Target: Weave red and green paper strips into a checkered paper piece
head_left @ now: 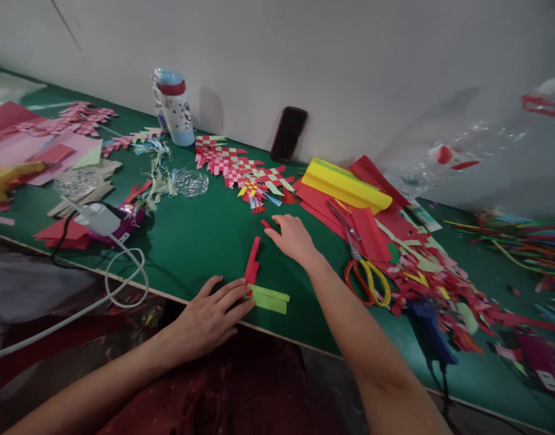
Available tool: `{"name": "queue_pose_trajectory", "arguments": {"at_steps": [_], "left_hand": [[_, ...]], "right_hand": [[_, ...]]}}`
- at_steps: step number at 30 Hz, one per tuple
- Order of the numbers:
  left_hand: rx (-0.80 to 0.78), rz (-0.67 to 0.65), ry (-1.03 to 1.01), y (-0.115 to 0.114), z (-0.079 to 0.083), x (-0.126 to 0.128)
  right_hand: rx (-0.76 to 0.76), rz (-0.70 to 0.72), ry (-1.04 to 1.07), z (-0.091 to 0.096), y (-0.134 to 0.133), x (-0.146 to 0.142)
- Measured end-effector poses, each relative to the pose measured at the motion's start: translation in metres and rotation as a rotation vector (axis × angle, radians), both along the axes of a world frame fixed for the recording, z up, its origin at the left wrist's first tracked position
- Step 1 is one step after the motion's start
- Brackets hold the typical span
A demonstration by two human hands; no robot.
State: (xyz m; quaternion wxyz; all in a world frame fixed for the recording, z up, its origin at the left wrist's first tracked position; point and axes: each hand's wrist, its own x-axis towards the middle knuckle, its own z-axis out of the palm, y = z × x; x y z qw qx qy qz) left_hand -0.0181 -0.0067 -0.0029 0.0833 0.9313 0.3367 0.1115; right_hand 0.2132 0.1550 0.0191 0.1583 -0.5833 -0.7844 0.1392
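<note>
My left hand (214, 311) lies flat with its fingers spread at the near table edge. Its fingertips touch the left end of a folded light green paper strip (269, 298) and the lower end of a folded red paper strip (252, 261). The two strips meet there at an angle; how they join is hidden under the fingers. Farther out, my right hand (290, 237) is over the green tabletop, its thumb and fingers apart. A small red bit (265, 223) shows at the thumb tip; whether it is held I cannot tell.
Red-and-yellow-handled scissors (366, 281), folded yellow paper (347, 185) and red scraps (422, 266) lie to the right, beside a blue glue gun (429, 329). Woven paper pieces (232, 166), a bottle (176, 112) and a phone (289, 134) are at the back. A white cable (123, 284) crosses the left edge.
</note>
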Motion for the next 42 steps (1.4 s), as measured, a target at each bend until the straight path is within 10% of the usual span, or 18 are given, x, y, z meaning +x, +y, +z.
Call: {"name": "queue_pose_trajectory", "arguments": {"at_steps": [8,23,42], "left_hand": [[0.013,0.038,0.024,0.0,0.003,0.001],[0.045,0.051,0.031,-0.005,0.0,0.002],[0.074,-0.117,0.144,0.004,0.011,-0.007]], "right_hand": [[-0.081,-0.036,0.071,0.007,-0.002,-0.004],[-0.298,-0.118,0.273,0.018,-0.145,0.039],[-0.106,-0.056,0.15,0.01,-0.156,0.037]]}}
